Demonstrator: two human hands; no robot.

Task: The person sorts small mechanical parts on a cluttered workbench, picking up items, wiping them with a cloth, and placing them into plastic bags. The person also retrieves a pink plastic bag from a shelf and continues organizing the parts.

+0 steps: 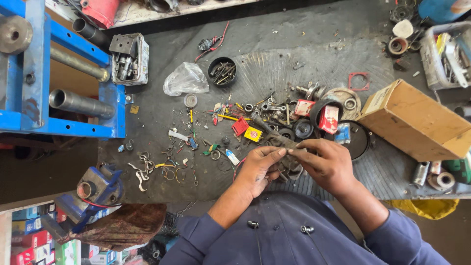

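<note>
Hands meet over the bench edge, close to my chest. Left hand (257, 169) and right hand (326, 164) both pinch one small dark metal part (287, 144), greasy, approx. bar-shaped. Left thumb & fingers closed on its near end, right fingertips closed on the other end, so both grips are clamped on the same piece. Part is off the mat, held just above it, btwn my two hands. What exactly it is I can't tell, too dark & half covered by fingers.

Below the hands lies the black rubber mat (304, 49), w/ clutter all over. Just beyond the part: red box (240, 126) and yellow tag (253, 134), side by side. Right of those, a black ring (316, 109) w/ a red-white packet (328, 119) in it, and a round black disc (360, 142) near my right hand. Cardboard box (417, 122) sits at far right, tilted across the mat edge. Further back a black cup (222, 71) of screws, and a clear plastic bag (185, 79) left of it. Loose wire bits, washers & springs scattered left of my left hand. Blue press frame (34, 73) stands off the mat at left, well apart. Blue vise (95, 189) sits at the near left corner. My blue sleeves fill the bottom of view.
</note>
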